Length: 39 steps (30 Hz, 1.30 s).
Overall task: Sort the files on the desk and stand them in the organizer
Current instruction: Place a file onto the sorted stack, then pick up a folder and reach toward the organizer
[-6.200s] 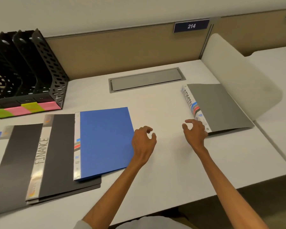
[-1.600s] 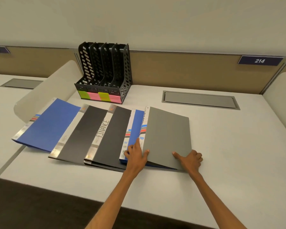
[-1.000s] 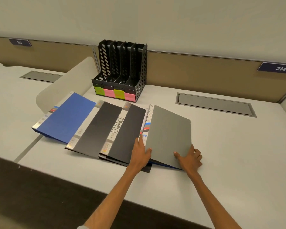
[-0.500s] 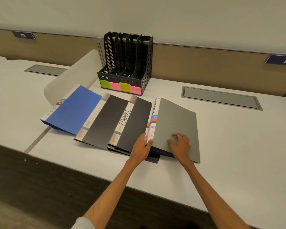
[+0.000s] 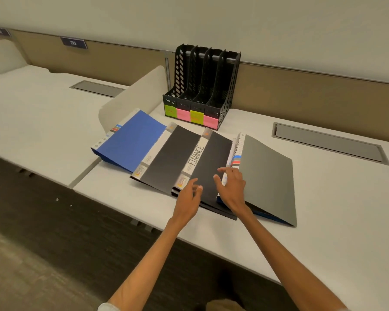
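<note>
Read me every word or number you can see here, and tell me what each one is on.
"FINANCE": on the spine of the black folder.
"213": on the blue wall plate.
Too blurred or small to read: the far-left wall plate, the coloured labels on the organizer, and the spine print of the grey folder.

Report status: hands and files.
Left hand and right hand open, over the black FINANCE folder. It and grey plastic folder lie on white desk; black perforated organizer holds none. Nothing blocks it.
</note>
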Motion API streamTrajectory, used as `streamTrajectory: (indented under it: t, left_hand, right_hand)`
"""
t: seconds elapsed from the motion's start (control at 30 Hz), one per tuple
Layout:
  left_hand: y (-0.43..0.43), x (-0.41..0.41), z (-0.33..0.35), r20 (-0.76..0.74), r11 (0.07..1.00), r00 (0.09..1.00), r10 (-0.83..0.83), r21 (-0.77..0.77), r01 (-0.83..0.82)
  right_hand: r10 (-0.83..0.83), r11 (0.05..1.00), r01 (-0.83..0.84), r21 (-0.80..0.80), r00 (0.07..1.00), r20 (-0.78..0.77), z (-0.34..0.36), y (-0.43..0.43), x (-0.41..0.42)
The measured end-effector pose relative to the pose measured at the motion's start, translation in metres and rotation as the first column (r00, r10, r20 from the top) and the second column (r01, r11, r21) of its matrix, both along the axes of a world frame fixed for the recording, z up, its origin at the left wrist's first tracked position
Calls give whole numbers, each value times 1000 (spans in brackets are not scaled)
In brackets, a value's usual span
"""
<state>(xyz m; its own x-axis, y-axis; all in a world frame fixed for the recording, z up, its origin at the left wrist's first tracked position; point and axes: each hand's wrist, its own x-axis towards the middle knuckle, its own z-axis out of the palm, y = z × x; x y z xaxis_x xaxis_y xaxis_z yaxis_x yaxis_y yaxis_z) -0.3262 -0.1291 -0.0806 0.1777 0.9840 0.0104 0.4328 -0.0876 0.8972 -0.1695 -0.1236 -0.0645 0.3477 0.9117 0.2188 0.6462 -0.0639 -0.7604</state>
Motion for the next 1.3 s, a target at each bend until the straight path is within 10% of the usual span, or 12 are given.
streamTrajectory:
  t: [0.73,1.3]
  left_hand:
    - [129,-183,12,-141,937,928,346,100,-334]
    - [246,-286,26,-460,822,689,559,203,-532]
  right_hand:
    - [355,928,-356,-105,934,-32,-9,180,-185]
    - [414,881,-418,-224,908,-67,-12,304,-271]
